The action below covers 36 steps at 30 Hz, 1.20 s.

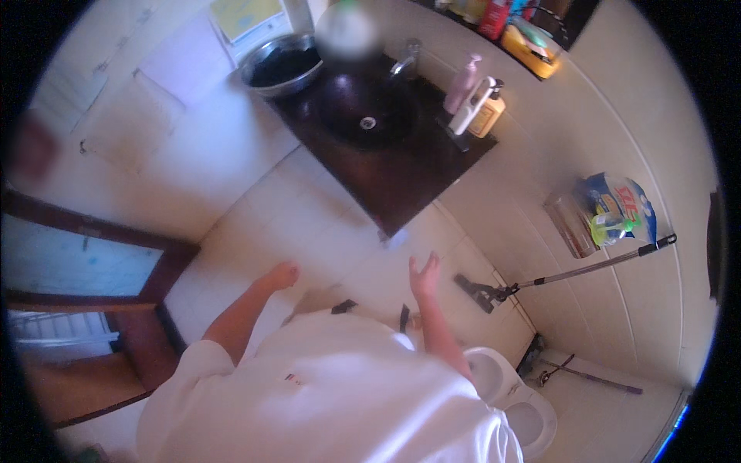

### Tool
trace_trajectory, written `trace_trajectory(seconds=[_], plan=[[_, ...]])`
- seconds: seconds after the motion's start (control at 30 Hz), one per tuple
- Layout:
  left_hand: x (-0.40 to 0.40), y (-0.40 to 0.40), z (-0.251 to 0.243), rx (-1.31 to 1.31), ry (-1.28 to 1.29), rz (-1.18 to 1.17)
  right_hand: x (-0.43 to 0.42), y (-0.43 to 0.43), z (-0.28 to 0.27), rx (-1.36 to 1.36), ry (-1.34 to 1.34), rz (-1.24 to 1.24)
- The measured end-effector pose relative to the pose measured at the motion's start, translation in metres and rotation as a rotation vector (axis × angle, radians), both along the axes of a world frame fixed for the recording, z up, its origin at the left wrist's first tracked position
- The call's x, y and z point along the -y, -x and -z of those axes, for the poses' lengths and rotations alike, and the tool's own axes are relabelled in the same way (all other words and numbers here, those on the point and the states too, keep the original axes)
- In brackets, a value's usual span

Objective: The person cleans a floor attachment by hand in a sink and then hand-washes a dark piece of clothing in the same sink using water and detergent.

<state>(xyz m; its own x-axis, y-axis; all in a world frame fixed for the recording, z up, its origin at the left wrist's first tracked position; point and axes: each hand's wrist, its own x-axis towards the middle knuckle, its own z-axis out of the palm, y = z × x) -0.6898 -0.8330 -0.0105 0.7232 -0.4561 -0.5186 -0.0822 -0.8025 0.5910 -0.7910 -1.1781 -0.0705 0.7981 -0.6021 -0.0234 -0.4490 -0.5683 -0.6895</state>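
Note:
My left hand (283,275) hangs over the tiled floor (324,231), its fingers curled in and nothing seen in it. My right hand (425,276) is held out with the fingers apart, touching nothing. Beyond both hands stands a dark washbasin counter (399,179) with a round sunken basin (341,110) and a chrome tap (408,57). On its right side are a pink pump bottle (461,87), an orange-yellow pump bottle (488,117) and a white handled object (472,110). A metal basin (283,87) with dark contents rests at the counter's left.
Right of my right hand, a floor squeegee or mop (486,292) leans on the wall. A spray bottle (611,228) and a blue-white bag (628,199) are on the wall by a holder (570,226). A white double-bowl fixture (521,399) stands lower right; a dark-framed door (145,272) is left.

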Motion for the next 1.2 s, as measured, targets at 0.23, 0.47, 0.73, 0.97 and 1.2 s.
trace_trajectory(seconds=[0.23,0.47,0.73,0.97,1.2], plan=[[-0.080,-0.003,0.058,0.068,-0.027,-0.161,-0.012,-0.061,-0.009,-0.102,0.358,0.068],[-0.098,-0.052,0.006,-0.122,0.240,-0.557,-0.035,-0.170,-0.038,-0.502,0.428,0.239],[-0.120,-0.181,-0.044,-0.169,0.084,-0.608,-0.087,-0.367,-0.011,-0.405,0.227,-0.291],[-0.127,-0.336,-0.101,0.134,0.221,-0.651,-0.109,-0.505,-0.036,0.060,-0.495,0.100],[-0.118,-0.480,-0.091,-0.071,0.675,-0.911,-0.114,-0.544,-0.099,0.169,-0.778,-0.152]])
